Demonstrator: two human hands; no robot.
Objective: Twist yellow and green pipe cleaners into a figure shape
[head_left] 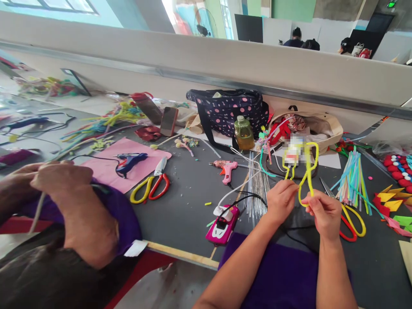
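My left hand [282,201] pinches one part of a bent yellow pipe cleaner [309,169]. My right hand [325,214] grips it close by, between thumb and fingers. Its loops rise above both hands, and fuzzy yellow ends show over the left one. Under my forearms lies a dark purple cloth [280,274]. Right of my right hand are scissors [349,223] with red and yellow handles, beside a bundle of pastel pipe cleaners [352,180]. Silvery wire stems [257,193] lie left of my left hand.
A co-worker's hands [61,176] are at the far left. Glue guns, one pink [228,169] and one blue [130,162], lie on the grey table with a magenta power strip [222,225] and trailing cords. A patterned bag [231,111] and bottle [243,133] stand behind.
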